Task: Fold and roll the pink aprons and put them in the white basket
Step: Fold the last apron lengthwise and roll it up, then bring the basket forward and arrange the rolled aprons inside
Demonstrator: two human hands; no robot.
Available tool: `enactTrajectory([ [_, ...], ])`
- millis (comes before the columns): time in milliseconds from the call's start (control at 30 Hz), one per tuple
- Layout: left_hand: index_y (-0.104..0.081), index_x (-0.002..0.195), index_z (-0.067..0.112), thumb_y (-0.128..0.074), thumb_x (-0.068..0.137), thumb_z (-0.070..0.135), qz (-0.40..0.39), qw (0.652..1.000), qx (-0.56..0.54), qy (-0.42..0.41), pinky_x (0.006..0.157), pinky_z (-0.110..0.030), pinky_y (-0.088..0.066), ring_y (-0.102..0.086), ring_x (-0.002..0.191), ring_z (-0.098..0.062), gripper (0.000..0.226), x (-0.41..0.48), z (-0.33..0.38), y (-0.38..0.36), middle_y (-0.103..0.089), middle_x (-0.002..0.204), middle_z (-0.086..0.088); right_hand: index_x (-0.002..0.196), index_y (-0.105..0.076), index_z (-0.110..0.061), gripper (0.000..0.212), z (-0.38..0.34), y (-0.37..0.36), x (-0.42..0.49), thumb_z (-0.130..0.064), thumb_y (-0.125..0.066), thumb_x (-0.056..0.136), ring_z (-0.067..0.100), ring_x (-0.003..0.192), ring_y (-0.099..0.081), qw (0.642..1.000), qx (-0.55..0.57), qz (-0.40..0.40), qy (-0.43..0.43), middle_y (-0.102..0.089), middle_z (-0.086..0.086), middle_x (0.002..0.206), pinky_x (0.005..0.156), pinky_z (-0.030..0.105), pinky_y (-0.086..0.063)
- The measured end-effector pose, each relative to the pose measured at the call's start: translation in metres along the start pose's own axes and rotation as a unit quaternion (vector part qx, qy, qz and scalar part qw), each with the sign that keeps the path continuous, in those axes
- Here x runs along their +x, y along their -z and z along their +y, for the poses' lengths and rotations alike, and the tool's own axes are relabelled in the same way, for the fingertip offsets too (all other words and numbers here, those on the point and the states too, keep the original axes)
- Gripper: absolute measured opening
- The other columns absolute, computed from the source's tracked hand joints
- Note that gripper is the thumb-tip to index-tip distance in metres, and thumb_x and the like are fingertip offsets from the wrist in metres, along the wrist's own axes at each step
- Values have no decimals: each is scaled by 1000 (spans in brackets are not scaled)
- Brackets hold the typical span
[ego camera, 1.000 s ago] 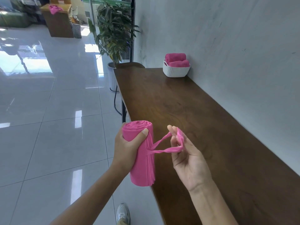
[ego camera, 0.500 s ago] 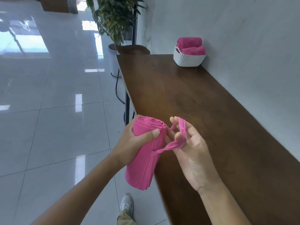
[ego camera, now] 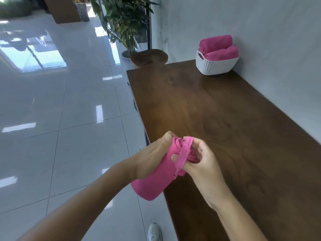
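A rolled pink apron [ego camera: 152,181] is held in the air just off the near left edge of the brown wooden table [ego camera: 225,119]. My left hand [ego camera: 152,157] grips the roll around its upper end. My right hand [ego camera: 203,164] holds the apron's pink strap [ego camera: 184,153] stretched over the top end of the roll, with its fingers curled at that end. The white basket [ego camera: 215,64] stands at the table's far end against the wall and holds two rolled pink aprons [ego camera: 217,46], one on top of the other.
A grey wall runs along the table's right side. A potted plant [ego camera: 125,23] and a round wooden stool [ego camera: 148,58] stand beyond the table's far left corner. Glossy white floor tiles lie to the left, and a white shoe [ego camera: 154,232] shows below.
My right hand has brought the strap in from the side and pulled it over the top of the roll. Both hands and the roll now sit close together, and the view has drawn nearer the basket.
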State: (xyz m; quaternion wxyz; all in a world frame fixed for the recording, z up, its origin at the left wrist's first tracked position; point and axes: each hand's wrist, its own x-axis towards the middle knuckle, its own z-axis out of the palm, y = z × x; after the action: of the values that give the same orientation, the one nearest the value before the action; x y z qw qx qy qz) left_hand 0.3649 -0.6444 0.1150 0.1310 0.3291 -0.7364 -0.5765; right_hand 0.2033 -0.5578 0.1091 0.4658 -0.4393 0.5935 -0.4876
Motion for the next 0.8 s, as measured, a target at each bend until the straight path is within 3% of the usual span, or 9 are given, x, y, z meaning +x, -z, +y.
enactTrajectory([
  [133, -50, 124, 21, -15, 83, 88, 16, 998, -56, 25, 94, -44, -58, -68, 103, -22, 86, 13, -6, 19, -66, 111, 0, 125, -58, -34, 52, 4, -2, 20, -38, -82, 79, 0, 107, -65, 1000, 15, 14, 5, -69, -16, 113, 75, 19, -58],
  [233, -47, 131, 29, -38, 83, 85, 13, 999, -16, 33, 85, -51, -60, -69, 102, -26, 74, 13, -23, 38, -63, 119, 1, 128, -57, -39, 51, 8, -4, 34, -47, -77, 82, -1, 108, -64, 998, 32, 51, -6, -68, -19, 114, 78, 20, -58],
  [300, -50, 131, 35, -56, 81, 74, 5, 999, 1, 47, 82, -47, -62, -69, 103, -25, 64, 10, -35, 52, -64, 119, 8, 127, -57, -41, 47, 11, -4, 43, -47, -73, 84, -2, 109, -64, 996, 51, 75, -15, -67, -23, 113, 80, 20, -58],
  [400, -53, 130, 41, -74, 73, 69, 11, 998, 46, 48, 84, -42, -62, -68, 106, -19, 67, 8, -52, 72, -64, 118, 15, 130, -57, -43, 49, 15, -9, 58, -51, -71, 84, 6, 115, -63, 992, 77, 99, -31, -66, -23, 118, 93, 35, -59],
  [467, -56, 130, 38, -79, 74, 62, 19, 998, 39, 37, 85, -41, -62, -67, 108, -19, 65, 11, -61, 83, -65, 118, 15, 134, -55, -44, 52, 17, -16, 68, -53, -70, 85, 12, 119, -63, 989, 93, 107, -41, -65, -20, 124, 97, 43, -57],
  [600, -63, 127, 30, -83, 82, 41, 5, 1000, 12, 10, 84, -42, -62, -68, 108, -22, 50, 24, -74, 114, -68, 115, 8, 138, -51, -47, 58, 12, -32, 88, -54, -72, 84, 18, 121, -63, 987, 105, 96, -70, -63, -13, 130, 97, 44, -57],
  [800, -62, 125, 37, -81, 80, 53, -67, 985, 149, -53, 82, -31, -62, -66, 104, -8, 52, 46, -75, 189, -66, 113, 18, 137, -52, -43, 75, -16, -63, 122, -59, -81, 70, 22, 114, -68, 986, 112, 52, -112, -63, -3, 130, 88, 44, -60],
])
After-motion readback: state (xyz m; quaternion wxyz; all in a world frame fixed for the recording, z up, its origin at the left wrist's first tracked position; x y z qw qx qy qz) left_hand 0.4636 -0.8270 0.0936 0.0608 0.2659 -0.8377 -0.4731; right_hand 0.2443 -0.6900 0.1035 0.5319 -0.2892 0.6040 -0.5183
